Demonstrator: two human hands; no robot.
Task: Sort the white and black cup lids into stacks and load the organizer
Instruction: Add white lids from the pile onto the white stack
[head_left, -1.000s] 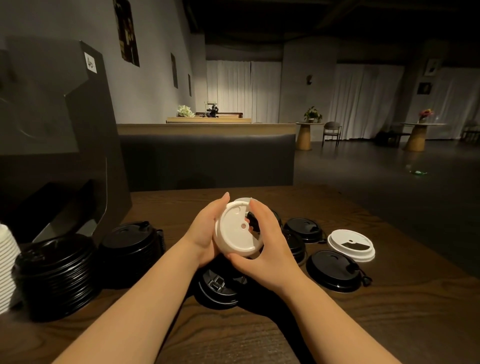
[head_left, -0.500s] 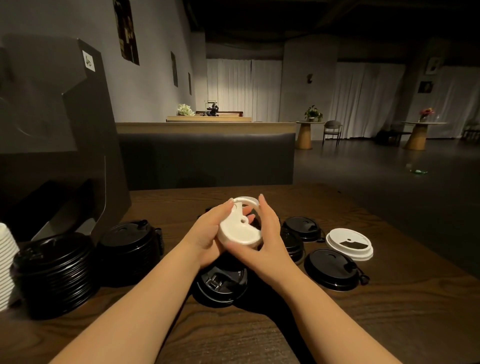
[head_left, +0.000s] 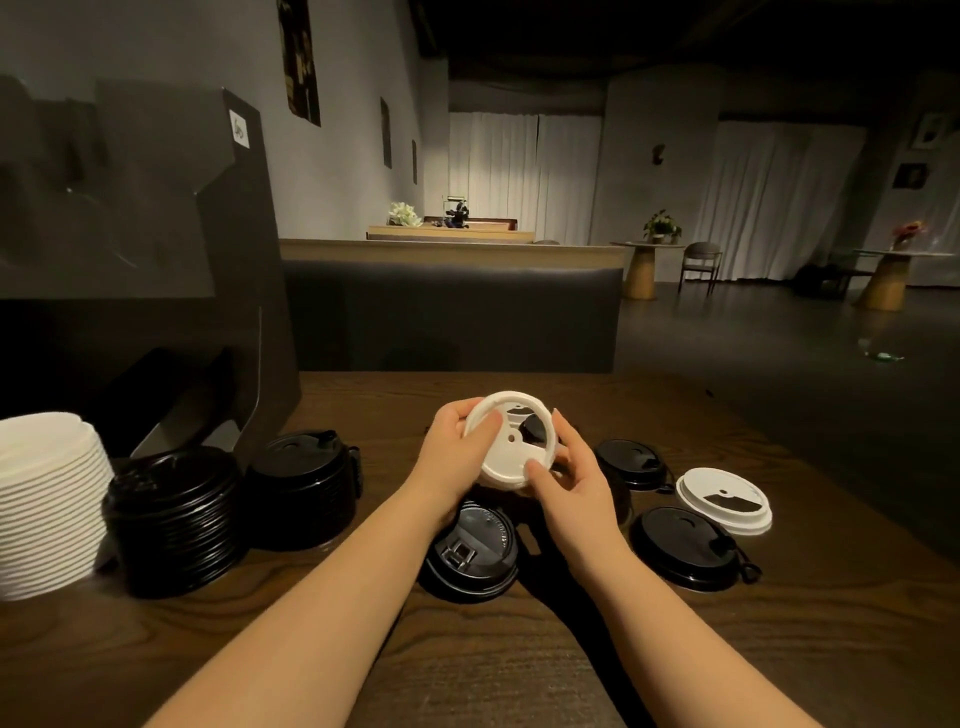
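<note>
White plastic, the cup lid (head_left: 511, 441) now sits tipped flatter and turned between both hands above the table's middle, where a second ago its face stood nearly upright. The left hand (head_left: 453, 451) grips its left rim and the right hand (head_left: 567, 475) pinches its near edge. It looks ready to join the white stack (head_left: 49, 499) at far left, beside the black stacks (head_left: 174, 514).

We see a wooden table (head_left: 675, 649) bearing an organizer (head_left: 156, 260) far left, lid stacks (head_left: 176, 519) left, and loose lids (head_left: 685, 545) right.

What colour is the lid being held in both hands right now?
White. The held lid shows best in the head view, gripped by the left hand and right hand.
</note>
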